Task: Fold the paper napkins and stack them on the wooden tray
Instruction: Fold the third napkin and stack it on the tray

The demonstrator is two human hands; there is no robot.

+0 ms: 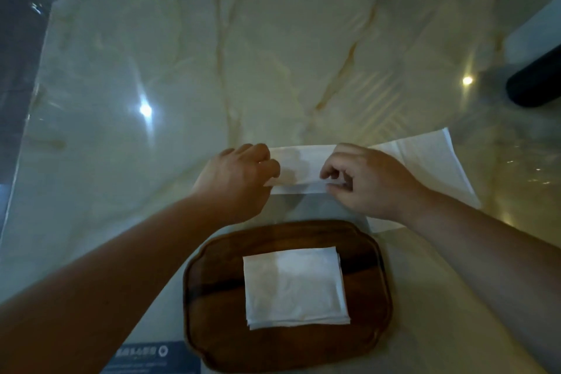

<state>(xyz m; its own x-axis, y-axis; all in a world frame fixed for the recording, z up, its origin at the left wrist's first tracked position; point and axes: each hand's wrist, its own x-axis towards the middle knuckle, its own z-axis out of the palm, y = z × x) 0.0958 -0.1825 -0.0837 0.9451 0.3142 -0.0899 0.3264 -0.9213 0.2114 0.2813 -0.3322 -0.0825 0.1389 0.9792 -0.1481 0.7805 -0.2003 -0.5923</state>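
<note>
A white paper napkin (pixel 300 168) lies on the marble table just beyond the wooden tray (pixel 212 288). My left hand (pixel 239 179) pinches its left end and my right hand (pixel 364 182) pinches its near edge, which is lifted slightly. Both hands cover the napkin's ends. A stack of folded white napkins (pixel 294 285) rests in the middle of the tray. More unfolded napkins (pixel 431 158) lie flat to the right, partly under my right hand and wrist.
The glossy marble table (pixel 182 85) stretches ahead, with its left edge (pixel 33 94) running beside a dark floor. A black cylindrical object (pixel 537 82) lies at the far right. A blue printed card (pixel 145 357) sits by the tray's near left corner.
</note>
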